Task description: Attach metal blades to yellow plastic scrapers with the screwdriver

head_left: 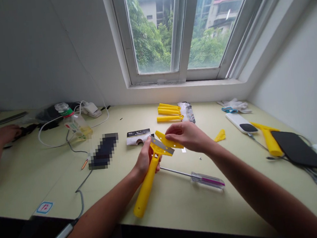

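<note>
My left hand [144, 158] is closed around the neck of a yellow scraper [147, 189], whose handle slants down toward the table's front edge. Across the scraper's head lies a grey metal blade [161, 144]. Between the thumb and fingers of my right hand [186, 135] is a yellow plastic plate with small holes [169, 140], held at the blade's upper right side. Whether plate and blade touch, I cannot tell. Behind my left hand lies a screwdriver [206, 180] with a clear and purple handle. A small screw [200, 158] rests on the table.
Several yellow handles [169, 110] lie at the back by a plastic wrapper [186, 111]. A card package [138, 136], a pixelated dark object [104, 151] and a bottle [74, 121] are leftward. Rightward are a yellow scraper [271, 141], a white device [240, 122] and cables. Another person's hand [7, 133] is far left.
</note>
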Action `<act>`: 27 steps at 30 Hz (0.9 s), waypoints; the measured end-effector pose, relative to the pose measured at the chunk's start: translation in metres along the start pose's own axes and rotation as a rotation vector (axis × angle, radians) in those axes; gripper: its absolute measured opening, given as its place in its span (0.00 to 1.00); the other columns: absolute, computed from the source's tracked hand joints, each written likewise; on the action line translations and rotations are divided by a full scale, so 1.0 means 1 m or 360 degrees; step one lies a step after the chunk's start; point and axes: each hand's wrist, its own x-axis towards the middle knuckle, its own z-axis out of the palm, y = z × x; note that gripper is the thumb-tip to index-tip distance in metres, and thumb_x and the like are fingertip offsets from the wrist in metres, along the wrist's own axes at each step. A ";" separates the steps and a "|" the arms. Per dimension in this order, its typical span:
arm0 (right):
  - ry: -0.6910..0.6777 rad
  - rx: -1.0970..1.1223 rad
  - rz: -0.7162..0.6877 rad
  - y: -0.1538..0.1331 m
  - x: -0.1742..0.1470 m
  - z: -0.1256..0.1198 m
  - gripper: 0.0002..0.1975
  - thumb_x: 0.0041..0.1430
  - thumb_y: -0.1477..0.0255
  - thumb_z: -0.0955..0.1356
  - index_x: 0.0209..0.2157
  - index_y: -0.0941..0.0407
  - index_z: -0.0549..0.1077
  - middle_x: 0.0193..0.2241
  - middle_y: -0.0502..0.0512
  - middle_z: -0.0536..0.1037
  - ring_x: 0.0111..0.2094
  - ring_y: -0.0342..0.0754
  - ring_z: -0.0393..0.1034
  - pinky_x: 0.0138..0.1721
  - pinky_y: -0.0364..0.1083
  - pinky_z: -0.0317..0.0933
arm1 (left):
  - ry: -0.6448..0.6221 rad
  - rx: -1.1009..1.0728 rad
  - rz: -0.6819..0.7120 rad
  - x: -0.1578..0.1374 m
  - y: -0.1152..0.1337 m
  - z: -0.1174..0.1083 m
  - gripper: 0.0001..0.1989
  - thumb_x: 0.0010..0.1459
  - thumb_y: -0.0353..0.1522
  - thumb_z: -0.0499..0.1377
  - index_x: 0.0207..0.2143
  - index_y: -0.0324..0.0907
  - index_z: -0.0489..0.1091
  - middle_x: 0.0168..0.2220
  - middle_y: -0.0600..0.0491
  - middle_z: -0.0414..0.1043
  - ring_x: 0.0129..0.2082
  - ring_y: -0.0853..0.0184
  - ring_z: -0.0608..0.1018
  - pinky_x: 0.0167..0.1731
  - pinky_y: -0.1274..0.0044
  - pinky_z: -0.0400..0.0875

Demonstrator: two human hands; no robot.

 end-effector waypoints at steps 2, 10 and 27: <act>0.0045 -0.0034 -0.0036 -0.002 0.001 0.010 0.08 0.56 0.68 0.68 0.32 0.57 0.78 0.30 0.53 0.81 0.30 0.44 0.74 0.30 0.42 0.64 | -0.0006 -0.0019 0.0026 -0.001 -0.001 0.001 0.31 0.57 0.58 0.44 0.28 0.38 0.65 0.17 0.55 0.64 0.09 0.72 0.67 0.08 0.83 0.55; 0.0166 -0.0298 -0.0175 -0.006 0.000 0.027 0.06 0.56 0.71 0.68 0.30 0.56 0.79 0.26 0.50 0.80 0.25 0.41 0.70 0.27 0.40 0.59 | 0.0060 0.0038 0.0043 -0.002 -0.003 0.002 0.31 0.57 0.58 0.45 0.28 0.39 0.64 0.18 0.55 0.65 0.09 0.70 0.68 0.08 0.81 0.56; 0.0143 -0.0397 -0.0187 0.000 0.002 0.029 0.09 0.57 0.64 0.68 0.32 0.55 0.73 0.29 0.50 0.75 0.29 0.43 0.66 0.29 0.43 0.57 | 0.0029 0.0220 0.0328 -0.010 0.003 0.009 0.21 0.61 0.48 0.51 0.25 0.40 0.60 0.13 0.58 0.61 0.08 0.73 0.64 0.08 0.82 0.54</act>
